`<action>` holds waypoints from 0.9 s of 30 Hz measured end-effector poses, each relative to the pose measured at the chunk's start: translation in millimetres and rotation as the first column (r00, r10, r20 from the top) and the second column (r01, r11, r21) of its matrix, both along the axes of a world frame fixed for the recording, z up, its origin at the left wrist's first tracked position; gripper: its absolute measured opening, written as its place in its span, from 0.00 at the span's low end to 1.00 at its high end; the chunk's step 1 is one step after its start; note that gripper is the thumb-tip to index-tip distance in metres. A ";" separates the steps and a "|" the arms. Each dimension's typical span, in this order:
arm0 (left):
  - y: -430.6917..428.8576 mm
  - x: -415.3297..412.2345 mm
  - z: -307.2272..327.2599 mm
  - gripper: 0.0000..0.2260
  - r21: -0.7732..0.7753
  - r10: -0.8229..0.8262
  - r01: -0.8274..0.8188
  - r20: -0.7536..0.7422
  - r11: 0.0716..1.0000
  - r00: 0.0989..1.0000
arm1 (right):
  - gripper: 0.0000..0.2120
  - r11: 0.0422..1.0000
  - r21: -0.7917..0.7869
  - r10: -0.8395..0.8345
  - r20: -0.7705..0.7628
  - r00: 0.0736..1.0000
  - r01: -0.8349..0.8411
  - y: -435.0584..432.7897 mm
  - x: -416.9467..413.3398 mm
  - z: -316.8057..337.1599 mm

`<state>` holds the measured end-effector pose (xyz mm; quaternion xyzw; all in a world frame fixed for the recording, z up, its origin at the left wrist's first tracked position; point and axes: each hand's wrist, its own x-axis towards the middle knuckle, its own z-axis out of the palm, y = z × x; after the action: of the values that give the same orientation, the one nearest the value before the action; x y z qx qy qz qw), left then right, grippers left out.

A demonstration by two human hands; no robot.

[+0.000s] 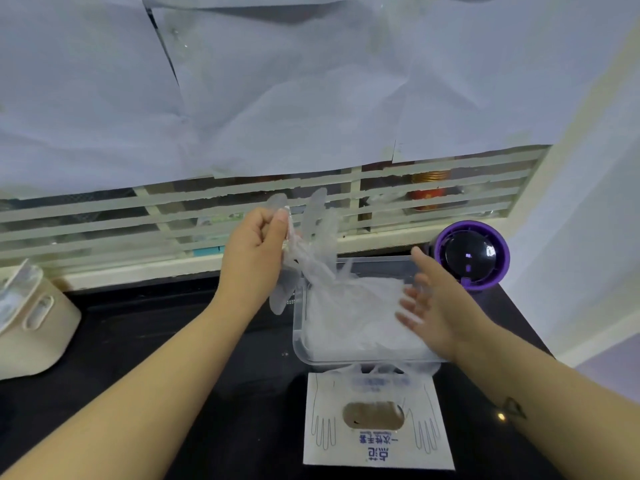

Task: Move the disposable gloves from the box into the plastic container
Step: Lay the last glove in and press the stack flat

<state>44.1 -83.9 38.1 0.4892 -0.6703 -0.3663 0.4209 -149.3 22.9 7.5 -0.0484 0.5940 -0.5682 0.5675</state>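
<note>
While the left hand (256, 251) pinches a clear disposable glove (317, 237) between thumb and curled fingers, the glove hangs from that pinch above the far left corner of the plastic container (298, 327), its fingers sticking up and its lower part trailing down onto the pile of gloves (353, 317) already inside; the right hand (433, 306) is spread flat with straight fingers over the right side of the container, gripping nothing, and whether its fingertips touch the pile I cannot tell; the container sits on the black counter (173, 341), just beyond the white box (377, 445), which lies flat at the near edge with its oval opening facing up; a few gloves spill between box and container; a round purple device (472, 254) stands at the far right, and a beige basket (34, 323) rests at the left.
</note>
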 end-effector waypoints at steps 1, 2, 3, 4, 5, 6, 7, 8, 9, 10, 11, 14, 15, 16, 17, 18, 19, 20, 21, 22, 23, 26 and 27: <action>1.7 -1.0 -1.6 0.15 -0.012 0.004 -0.004 -0.009 1.000 1.000 | 0.41 0.999 0.032 0.016 0.130 0.991 -0.021 6.4 3.9 -4.0; 4.0 -2.4 -3.0 0.14 -0.018 0.000 0.000 -0.017 1.000 1.000 | 0.45 0.996 0.046 0.061 0.250 0.966 -0.075 11.7 8.5 -6.0; 6.2 -3.5 -3.4 0.12 -0.024 -0.010 0.010 -0.021 1.000 1.000 | 0.48 0.989 0.041 0.123 0.338 0.933 -0.145 13.7 13.2 -6.2; 9.5 -4.9 -2.6 0.11 -0.030 -0.027 0.026 -0.025 0.999 0.999 | 0.50 0.978 0.021 0.183 0.386 0.904 -0.207 13.4 16.1 -6.1; 12.4 -5.9 -1.3 0.11 -0.034 -0.047 0.046 -0.033 0.998 0.998 | 0.50 0.968 -0.006 0.233 0.401 0.886 -0.252 9.7 17.4 -5.3; 15.3 -7.0 -0.1 0.10 -0.034 -0.071 0.069 -0.049 0.997 0.996 | 0.48 0.961 -0.030 0.264 0.395 0.880 -0.276 5.1 18.3 -3.4; 17.7 -7.6 1.3 0.09 -0.035 -0.094 0.092 -0.067 0.995 0.993 | 0.43 0.957 -0.051 0.284 0.376 0.882 -0.287 0.1 19.5 -0.1; 20.2 -7.8 2.8 0.09 -0.040 -0.112 0.109 -0.079 0.993 0.991 | 0.35 0.954 -0.072 0.298 0.345 0.890 -0.292 -5.2 21.0 3.4; 22.4 -7.3 3.7 0.09 -0.053 -0.128 0.123 -0.084 0.991 0.988 | 0.28 0.952 -0.092 0.308 0.304 0.902 -0.294 -9.4 22.2 6.2; 24.7 -6.4 3.9 0.09 -0.068 -0.141 0.135 -0.085 0.988 0.986 | 0.20 0.949 -0.115 0.315 0.260 0.913 -0.295 -12.1 23.6 9.8; 25.4 -4.7 2.4 0.09 -0.083 -0.146 0.140 -0.078 0.987 0.986 | 0.14 0.946 -0.142 0.318 0.220 0.922 -0.292 -14.2 23.2 13.5; 18.2 8.7 -9.7 0.10 -0.082 -0.082 0.083 0.006 0.993 0.997 | 0.09 0.957 -0.206 0.234 0.144 0.962 -0.202 -17.3 11.2 26.1; 13.5 13.7 -15.0 0.09 -0.046 -0.059 0.061 0.058 0.997 0.997 | 0.10 0.963 -0.225 0.185 0.134 0.974 -0.152 -17.8 3.4 29.5; 9.1 20.3 -20.5 0.08 0.004 -0.043 0.043 0.128 0.999 0.991 | 0.11 0.963 -0.245 0.147 0.130 0.981 -0.112 -18.5 -3.2 33.1; 5.5 25.9 -25.3 0.07 0.064 -0.039 0.027 0.207 0.998 0.978 | 0.12 0.958 -0.275 0.117 0.121 0.986 -0.080 -19.5 -10.2 36.6; 3.5 30.7 -28.7 0.07 0.120 -0.032 0.000 0.263 0.993 0.964 | 0.13 0.948 -0.312 0.093 0.100 0.991 -0.057 -20.7 -14.9 41.6; 3.0 34.0 -30.2 0.07 0.149 -0.003 -0.041 0.284 0.988 0.959 | 0.14 0.933 -0.357 0.069 0.054 0.996 -0.046 -22.3 -18.5 46.5; 4.3 35.1 -27.8 0.07 0.157 0.030 -0.075 0.271 0.985 0.962 | 0.14 0.912 -0.405 0.054 -0.035 0.998 -0.064 -23.5 -20.6 51.8; 5.7 35.2 -22.4 0.09 0.180 0.031 -0.070 0.212 0.981 0.977 | 0.14 0.890 -0.441 0.040 -0.173 0.984 -0.114 -24.2 -20.8 55.8; 6.9 33.4 -15.2 0.11 0.253 -0.020 -0.001 0.081 0.967 0.997 | 0.15 0.876 -0.441 0.031 -0.350 0.936 -0.194 -23.4 -18.5 60.4; 9.7 28.5 -8.0 0.15 0.379 -0.113 0.149 -0.118 0.913 0.987 | 0.12 0.865 -0.409 0.025 -0.543 0.839 -0.290 -21.3 -14.8 64.3; 19.4 17.3 5.7 0.36 0.582 -0.252 0.614 -0.583 0.534 0.772 | 0.03 0.676 -0.272 -0.029 -0.939 0.344 -0.684 -6.2 8.8 68.3; 20.2 15.3 5.1 0.42 0.584 -0.273 0.683 -0.638 0.439 0.721 | 0.04 0.567 -0.180 -0.053 -0.982 0.182 -0.804 -1.0 16.8 63.8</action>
<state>59.4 -63.7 43.2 0.3034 -0.4307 -0.8316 0.1759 -132.4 22.0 71.3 -0.7365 0.5010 -0.4171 0.1807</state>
